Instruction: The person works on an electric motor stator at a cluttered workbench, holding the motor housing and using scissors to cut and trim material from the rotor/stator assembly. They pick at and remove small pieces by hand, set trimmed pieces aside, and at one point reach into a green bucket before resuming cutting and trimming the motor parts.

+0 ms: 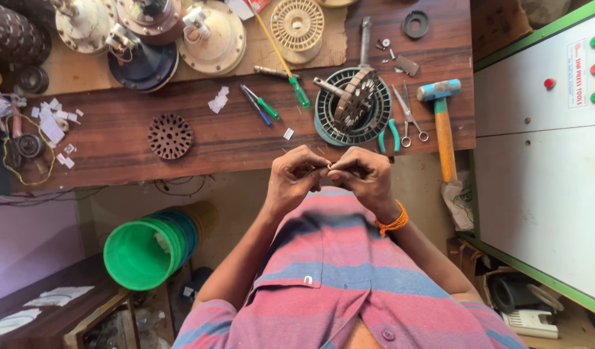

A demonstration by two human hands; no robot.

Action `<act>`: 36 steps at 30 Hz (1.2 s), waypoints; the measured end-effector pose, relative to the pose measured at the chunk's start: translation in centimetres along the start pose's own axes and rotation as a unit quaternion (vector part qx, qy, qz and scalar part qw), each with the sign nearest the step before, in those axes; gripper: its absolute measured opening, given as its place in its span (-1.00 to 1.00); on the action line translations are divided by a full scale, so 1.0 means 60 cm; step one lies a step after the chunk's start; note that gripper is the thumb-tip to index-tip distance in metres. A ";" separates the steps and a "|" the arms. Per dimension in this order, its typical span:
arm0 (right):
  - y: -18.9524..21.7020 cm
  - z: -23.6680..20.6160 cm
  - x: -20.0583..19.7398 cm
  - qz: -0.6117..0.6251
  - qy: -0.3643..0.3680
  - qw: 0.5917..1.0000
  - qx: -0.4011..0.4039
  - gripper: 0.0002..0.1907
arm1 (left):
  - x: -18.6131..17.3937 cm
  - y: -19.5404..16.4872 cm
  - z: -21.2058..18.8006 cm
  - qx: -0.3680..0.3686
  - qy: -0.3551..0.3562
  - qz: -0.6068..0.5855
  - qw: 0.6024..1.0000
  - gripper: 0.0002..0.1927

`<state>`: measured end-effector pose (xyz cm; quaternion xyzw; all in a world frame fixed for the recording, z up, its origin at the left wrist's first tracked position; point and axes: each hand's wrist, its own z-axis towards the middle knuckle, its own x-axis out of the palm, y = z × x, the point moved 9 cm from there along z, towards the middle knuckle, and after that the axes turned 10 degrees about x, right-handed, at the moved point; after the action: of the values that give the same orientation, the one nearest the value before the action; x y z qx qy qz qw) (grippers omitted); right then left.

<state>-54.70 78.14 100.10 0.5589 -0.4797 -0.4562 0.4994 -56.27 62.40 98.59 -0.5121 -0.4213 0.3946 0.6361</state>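
Spanning the upper part of the view, a long dark wooden workbench [200,139] carries everything else, and below it the person's two forearms rise from a striped pink and blue shirt [339,278], elbows spread wide and wrists bent inward so the hands meet just below the bench's near edge. A stack of green and blue plastic buckets [149,249] lies on its side on the floor to the left. On the bench, straight above the hands, sits a round dark motor stator [352,106] with a toothed core standing in it, a blue-headed hammer [441,123] with an orange handle to its right, its handle end hanging past the bench edge, scissors [408,116] between the two, and a green-handled screwdriver [291,76] to its left. A brown slotted disc [169,136] lies further left. The left hand [296,176] is curled tight, fingers folded in, thumb and forefinger pinched together. The right hand [365,173], with an orange thread band at its wrist, mirrors it, fingers bunched and tips pressed toward the left hand's. Between the two pinches sits a tiny pale piece [329,167], too small to identify, held by both hands.
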 end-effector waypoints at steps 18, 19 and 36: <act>0.062 0.003 0.042 -0.172 -0.099 0.978 -0.068 -0.88 | -0.011 0.011 -0.031 0.092 -0.146 0.060 0.983 -0.88; 0.061 0.002 0.045 -0.187 -0.098 0.974 -0.079 -0.88 | -0.009 0.006 -0.029 0.105 -0.143 0.055 0.983 -0.87; 0.008 -0.009 0.023 0.060 -0.012 0.997 0.038 -0.96 | 0.028 -0.178 0.010 0.378 -0.002 0.275 0.884 -0.78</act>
<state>-54.05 76.84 100.58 0.5425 -0.5352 -0.4136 0.4982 -55.51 62.38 109.38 -0.3272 -0.0841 0.6839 0.6467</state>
